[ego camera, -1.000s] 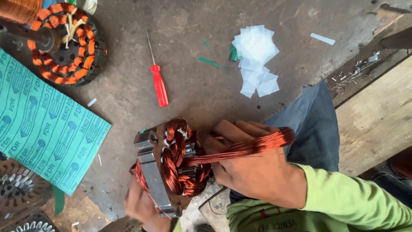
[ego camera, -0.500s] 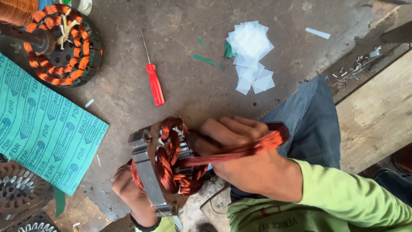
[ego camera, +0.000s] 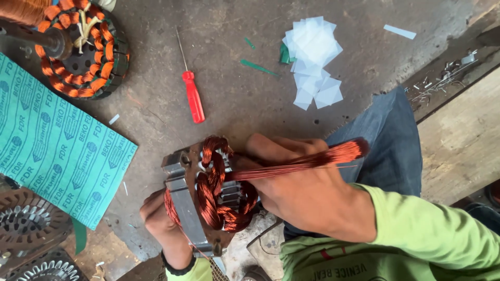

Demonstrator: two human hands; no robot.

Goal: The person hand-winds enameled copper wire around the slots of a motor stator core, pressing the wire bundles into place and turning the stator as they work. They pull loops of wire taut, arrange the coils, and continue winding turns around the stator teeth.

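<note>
A motor stator [ego camera: 208, 200], a steel lamination ring partly wound with copper coils, is held upright on edge at the lower middle of the view, just below the red-handled screwdriver [ego camera: 192, 101] that lies flat on the grey concrete surface [ego camera: 234, 67]. The left hand [ego camera: 159, 221] cups the stator from below and behind, its fingers curled around the lower rim and touching the windings there. The right hand [ego camera: 302, 192] lies across the stator's right side, closed around a loose bundle of copper wire [ego camera: 307, 160]; the bundle runs from the stator's centre out over the knuckles and ends in a loop to the right of the stator, above a denim-clad knee [ego camera: 385, 140]. How firmly the fingertips pinch the wire is hidden under the hand.

Up and left of the stator sits a finished stator with orange-taped coils [ego camera: 80, 49]. Left of the stator lies a green sheet of printed insulation paper [ego camera: 47, 151]. Well above and to the right of it is a small heap of white cut paper pieces [ego camera: 315, 60].
</note>
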